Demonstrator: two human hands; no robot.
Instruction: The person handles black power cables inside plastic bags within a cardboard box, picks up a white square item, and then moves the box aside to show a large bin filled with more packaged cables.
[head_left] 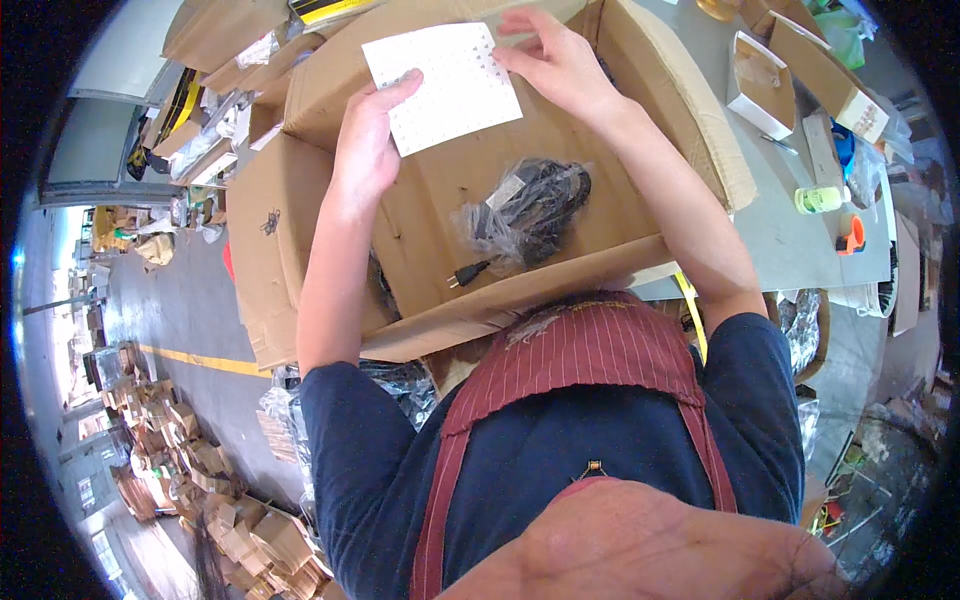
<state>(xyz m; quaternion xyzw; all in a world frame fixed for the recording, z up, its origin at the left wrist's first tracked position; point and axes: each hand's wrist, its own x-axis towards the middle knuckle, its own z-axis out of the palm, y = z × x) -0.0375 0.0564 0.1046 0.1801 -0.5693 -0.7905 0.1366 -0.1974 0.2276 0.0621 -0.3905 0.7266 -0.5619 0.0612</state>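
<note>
Head view, left hand (372,128): pinching the white sheet (450,95) by its left edge.
Right hand (562,68): reaching the right edge; grip unclear.
Cardboard box (418,240): sitting beneath the white sheet, which is lying leftward of the right hand, nearly square.

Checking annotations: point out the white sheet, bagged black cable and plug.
White sheet (452,92): head view, middle of its printed face.
Bagged black cable (541,208): head view, middle of the bundle.
Plug (470,272): head view, its black body.
</note>
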